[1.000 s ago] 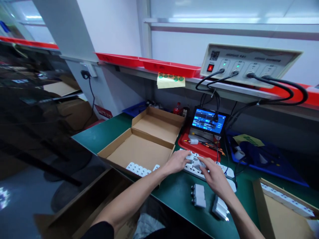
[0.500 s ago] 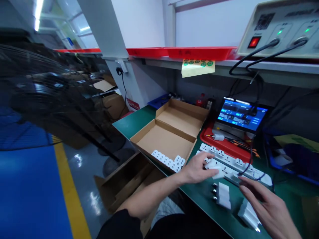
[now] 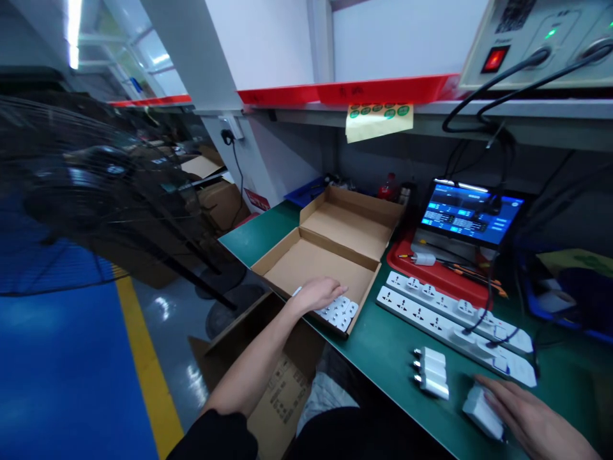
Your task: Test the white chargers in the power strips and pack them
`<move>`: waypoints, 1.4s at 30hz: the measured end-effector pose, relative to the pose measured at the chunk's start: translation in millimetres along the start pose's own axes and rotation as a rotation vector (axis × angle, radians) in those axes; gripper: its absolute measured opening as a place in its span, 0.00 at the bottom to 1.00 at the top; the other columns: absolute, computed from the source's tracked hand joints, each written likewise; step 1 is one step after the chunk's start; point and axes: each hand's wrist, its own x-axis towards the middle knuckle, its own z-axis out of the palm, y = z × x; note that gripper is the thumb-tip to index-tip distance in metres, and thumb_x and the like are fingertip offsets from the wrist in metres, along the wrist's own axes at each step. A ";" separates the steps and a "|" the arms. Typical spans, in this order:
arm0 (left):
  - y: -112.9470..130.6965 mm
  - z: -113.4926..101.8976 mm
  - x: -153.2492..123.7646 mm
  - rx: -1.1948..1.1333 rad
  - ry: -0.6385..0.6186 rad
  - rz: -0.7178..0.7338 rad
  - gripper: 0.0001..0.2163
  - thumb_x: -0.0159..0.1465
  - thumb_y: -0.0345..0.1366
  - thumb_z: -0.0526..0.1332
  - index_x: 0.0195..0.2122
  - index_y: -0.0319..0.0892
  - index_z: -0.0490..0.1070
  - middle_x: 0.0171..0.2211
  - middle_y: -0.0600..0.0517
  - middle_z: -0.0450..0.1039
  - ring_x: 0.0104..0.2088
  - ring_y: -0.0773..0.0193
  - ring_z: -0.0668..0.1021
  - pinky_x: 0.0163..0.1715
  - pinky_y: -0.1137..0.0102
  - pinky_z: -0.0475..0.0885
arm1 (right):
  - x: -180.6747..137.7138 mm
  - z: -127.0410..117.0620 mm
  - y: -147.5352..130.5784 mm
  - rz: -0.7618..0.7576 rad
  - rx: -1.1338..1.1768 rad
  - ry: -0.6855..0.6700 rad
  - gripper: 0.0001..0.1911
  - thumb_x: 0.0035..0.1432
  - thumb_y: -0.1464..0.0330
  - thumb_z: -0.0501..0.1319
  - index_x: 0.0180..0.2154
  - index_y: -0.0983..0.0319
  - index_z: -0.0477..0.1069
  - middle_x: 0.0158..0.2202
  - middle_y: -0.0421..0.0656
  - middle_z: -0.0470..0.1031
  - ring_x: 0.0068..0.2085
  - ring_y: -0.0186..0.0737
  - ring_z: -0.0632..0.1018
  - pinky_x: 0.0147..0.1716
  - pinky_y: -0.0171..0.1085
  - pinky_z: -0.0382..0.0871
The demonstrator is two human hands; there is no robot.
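My left hand reaches into the open cardboard box with its palm down. Its fingers are curled over a white adapter at the end of a row of white adapters along the box's near wall. My right hand lies at the lower right on the green mat, fingers wrapped on a white charger. Three white plugs lie side by side just left of that hand. Two long white power strips lie between the box and my right hand.
A lit tablet screen stands behind a red tray with tools. Above it a tester box feeds black cables. A sticker sheet hangs from the shelf. A fan grille fills the left, and an open carton sits on the floor.
My left hand took a white adapter off the power strip and carried it left into the box. My right hand drew back to the charger at the lower right. The view swung left.
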 end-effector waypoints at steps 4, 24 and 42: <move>32.6 18.6 -0.7 0.096 0.219 0.084 0.20 0.80 0.50 0.54 0.51 0.40 0.79 0.49 0.38 0.82 0.50 0.47 0.81 0.52 0.59 0.74 | 1.9 -16.2 -5.4 0.101 -0.111 -0.140 0.27 0.70 0.47 0.52 0.46 0.51 0.85 0.44 0.50 0.87 0.43 0.58 0.87 0.41 0.52 0.83; 164.4 128.8 -38.9 0.050 0.227 0.942 0.06 0.72 0.34 0.63 0.48 0.40 0.73 0.39 0.46 0.76 0.38 0.54 0.76 0.34 0.61 0.71 | 128.2 -7.6 -147.5 -0.006 -0.377 -0.192 0.27 0.69 0.80 0.54 0.65 0.60 0.70 0.56 0.51 0.80 0.43 0.45 0.84 0.40 0.38 0.68; 122.2 64.6 81.2 0.032 0.005 0.444 0.11 0.71 0.29 0.63 0.52 0.44 0.79 0.52 0.42 0.81 0.51 0.50 0.84 0.52 0.63 0.76 | 68.1 -57.6 -102.8 -0.031 -0.210 0.117 0.16 0.77 0.58 0.53 0.46 0.56 0.78 0.45 0.48 0.84 0.41 0.50 0.84 0.37 0.42 0.70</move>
